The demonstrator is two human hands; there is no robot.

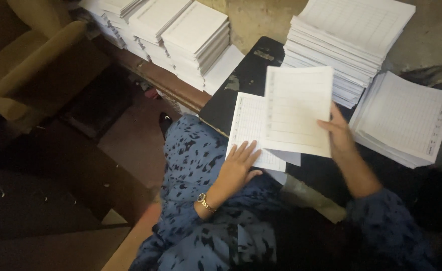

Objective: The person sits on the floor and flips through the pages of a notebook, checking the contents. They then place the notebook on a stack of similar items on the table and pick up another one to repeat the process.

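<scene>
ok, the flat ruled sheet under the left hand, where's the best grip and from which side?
Probably the near left corner of the flat sheet, approached from the person's side. It lies flat on the dark board with the left hand pressing it, and the lifted sheet in the right hand overlaps its right edge.

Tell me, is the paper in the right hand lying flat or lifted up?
Lifted. The right hand pinches the ruled sheet by its edge, tilted above the dark board.

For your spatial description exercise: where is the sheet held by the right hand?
In the head view, the ruled sheet is centre frame, lifted above the dark board, between the left-hand sheet and the right-side stacks.
</scene>
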